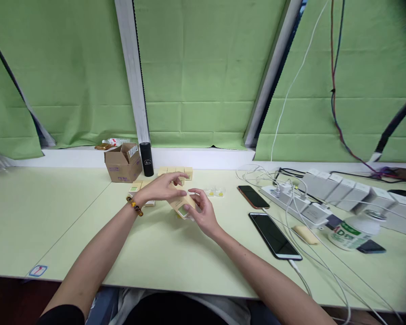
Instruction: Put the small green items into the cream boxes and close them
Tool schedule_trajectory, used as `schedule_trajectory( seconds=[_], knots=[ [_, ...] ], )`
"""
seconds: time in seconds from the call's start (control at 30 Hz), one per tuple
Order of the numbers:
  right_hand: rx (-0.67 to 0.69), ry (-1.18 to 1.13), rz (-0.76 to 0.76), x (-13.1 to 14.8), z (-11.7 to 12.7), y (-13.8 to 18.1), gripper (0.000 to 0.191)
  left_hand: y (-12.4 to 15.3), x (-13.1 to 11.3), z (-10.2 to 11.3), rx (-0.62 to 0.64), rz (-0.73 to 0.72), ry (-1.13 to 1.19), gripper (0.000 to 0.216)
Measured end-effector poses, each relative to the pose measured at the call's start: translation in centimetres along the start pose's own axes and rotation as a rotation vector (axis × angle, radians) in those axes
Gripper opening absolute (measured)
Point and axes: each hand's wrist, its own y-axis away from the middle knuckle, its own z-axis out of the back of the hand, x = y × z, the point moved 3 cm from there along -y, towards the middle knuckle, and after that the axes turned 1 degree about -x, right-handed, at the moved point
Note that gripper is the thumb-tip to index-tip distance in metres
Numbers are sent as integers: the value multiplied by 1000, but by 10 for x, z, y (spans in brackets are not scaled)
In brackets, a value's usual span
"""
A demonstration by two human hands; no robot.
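Note:
Both my hands meet over the middle of the pale green table (71,212). My right hand (203,214) grips a small tan box (182,205) with a greenish window, tilted just above the tabletop. My left hand (162,187), with a bead bracelet on the wrist, lies over the top of the same box, fingers stretched flat across it. Behind the hands stands a row of similar tan boxes (176,171). A few more small boxes (137,186) lie by my left wrist.
A cardboard box (123,162) and a black cylinder (146,159) stand at the back left. Two phones (253,197) (274,235), power strips with white chargers (341,192), loose cables, a white bottle (353,230) and small clear packets (215,192) fill the right side.

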Motion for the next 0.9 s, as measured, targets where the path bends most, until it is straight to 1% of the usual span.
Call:
schedule_trajectory(
  seconds=[0.07, 0.1, 0.13, 0.2, 0.27, 0.3, 0.37, 0.4, 0.47, 0.53, 0.6, 0.63, 0.7, 0.8, 0.87, 0.9],
  knots=[
    [-69, -65, -14, -2, 3, -3, 54, 1, 11, -2, -162, 9, 158, 63],
    [-104, -92, -24, -4, 5, -4, 54, 4, 19, -5, -269, 10, 246, 64],
    [-136, -111, -36, -5, 7, -6, 54, 7, 26, -9, -333, 23, 317, 64],
    [-180, -131, -58, -6, 9, -8, 53, 14, 39, -25, -362, 90, 403, 68],
    [-193, -138, -74, -7, 10, -7, 53, 21, 46, -45, -318, 141, 412, 72],
    [-186, -143, -79, -7, 9, -7, 53, 23, 46, -54, -298, 138, 408, 72],
    [-153, -160, -76, -7, 7, -5, 52, 26, 42, -68, -272, 90, 383, 62],
    [-130, -170, -63, -7, 6, -4, 51, 27, 41, -73, -275, 73, 367, 56],
    [-86, -163, -11, -6, 4, -3, 49, 29, 39, -76, -321, 54, 336, 49],
    [-69, -86, 78, -4, 6, -3, 44, 31, 38, -75, -395, 32, 275, 50],
    [-72, 67, 201, 0, 9, -3, 41, 36, 37, -70, -458, -52, 131, 51],
    [-77, 159, 272, 2, 11, -2, 40, 39, 35, -68, -481, -130, 27, 48],
    [-97, 350, 442, 6, 14, -1, 39, 46, 30, -66, -533, -335, -196, 43],
    [-154, 601, 745, 10, 15, 4, 40, 58, 27, -68, -662, -600, -472, 43],
    [-201, 707, 919, 10, 14, 8, 45, 63, 28, -72, -733, -694, -598, 41],
    [-221, 739, 976, 9, 14, 10, 48, 65, 30, -74, -759, -716, -641, 40]
  ],
)
